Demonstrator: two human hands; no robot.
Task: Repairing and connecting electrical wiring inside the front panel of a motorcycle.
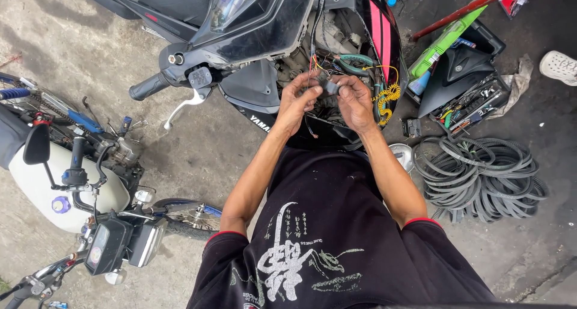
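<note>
Black scooter [252, 21]: one, front panels off, its wiring bay open right ahead of you on the concrete floor [204, 153].
White motorcycle [66, 177]: one, parked to your left, well apart from your hands.
Drive belts [481, 177]: one loose pile of many grey loops on the floor to your right; too tangled to count.
Tool tray [475, 102]: one, crowded with hand tools, just beyond the belts.
Pliers [354, 63]: one pair, green-handled, resting inside the open bay near your right hand.
Yellow coiled wire [390, 96]: one, hanging at the bay's edge beside your right wrist.
Left hand [297, 102]: your grip is pinched nearly closed, fingertips touching the small grey connector [329, 87].
Right hand [354, 102]: your grip curls tight around the same connector, thumb and fingers holding it.
Connector: one, held between both hands, just above the exposed wires.
</note>
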